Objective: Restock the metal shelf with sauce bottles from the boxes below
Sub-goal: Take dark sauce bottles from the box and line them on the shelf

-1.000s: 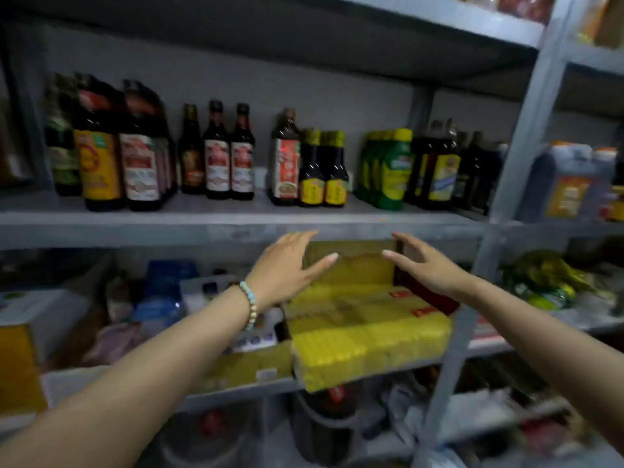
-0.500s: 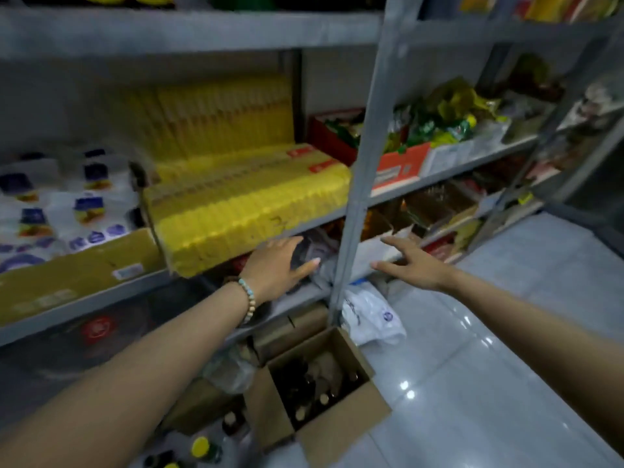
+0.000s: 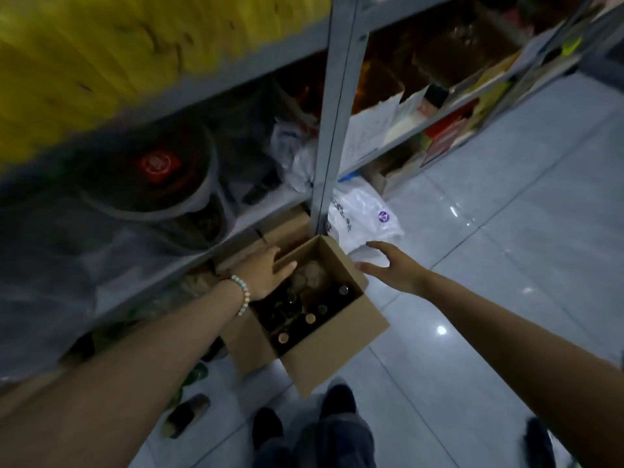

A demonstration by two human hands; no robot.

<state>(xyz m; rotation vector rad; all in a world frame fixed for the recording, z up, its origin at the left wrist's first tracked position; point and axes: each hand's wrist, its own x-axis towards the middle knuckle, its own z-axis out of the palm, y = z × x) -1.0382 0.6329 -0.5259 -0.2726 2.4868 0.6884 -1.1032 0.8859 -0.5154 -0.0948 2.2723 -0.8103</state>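
Now the view is tipping down from the stocked upper shelf to the floor beneath the metal shelf (image 3: 332, 106). At the far left, a dark lidded tub (image 3: 148, 184) is sitting on the lowest tier. Moving right, the left hand (image 3: 266, 271), wearing a beaded bracelet (image 3: 242, 294), is spreading open and empty over the near-left edge of an open cardboard box (image 3: 324, 342) on the floor tiles. Inside, dark sauce bottles (image 3: 304, 312) are standing upright, caps showing. Further right, the right hand (image 3: 393, 266) is hovering open and empty beside the box's far rim. Having dropped from shelf height, both hands are probably closing in for a first bottle; none is lifted yet.
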